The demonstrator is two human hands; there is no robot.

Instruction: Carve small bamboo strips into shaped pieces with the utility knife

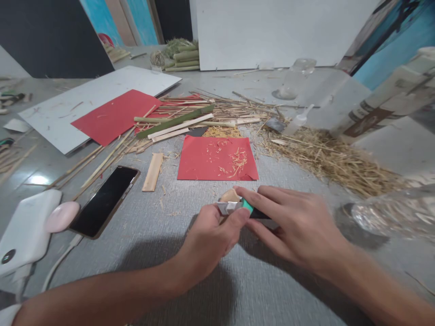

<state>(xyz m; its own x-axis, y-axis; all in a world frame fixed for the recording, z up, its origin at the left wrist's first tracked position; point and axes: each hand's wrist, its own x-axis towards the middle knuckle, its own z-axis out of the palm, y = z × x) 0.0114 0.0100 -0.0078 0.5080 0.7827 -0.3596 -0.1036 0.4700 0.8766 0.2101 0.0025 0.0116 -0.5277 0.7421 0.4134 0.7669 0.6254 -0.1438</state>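
Observation:
My right hand (297,222) is closed around a utility knife (247,206) with a green and black handle. Its metal blade end points left and lies across a small pale wooden piece (230,195) with a rounded edge. Closed on that wooden piece is my left hand (212,231), its thumb reaching to the knife near the green part. My fingers hide most of the wood. Just beyond both hands lies a red paper sheet (204,158) strewn with thin curled shavings. A flat wooden strip (152,172) rests to its left on the grey tabletop.
Left lie a dark phone (105,201), a white power bank (30,228) and a cable. Bamboo strips and straw sticks (183,120) are piled behind the red sheet. Loose straw (333,158), a glue bottle (299,120) and a clear plastic bottle (394,210) are right.

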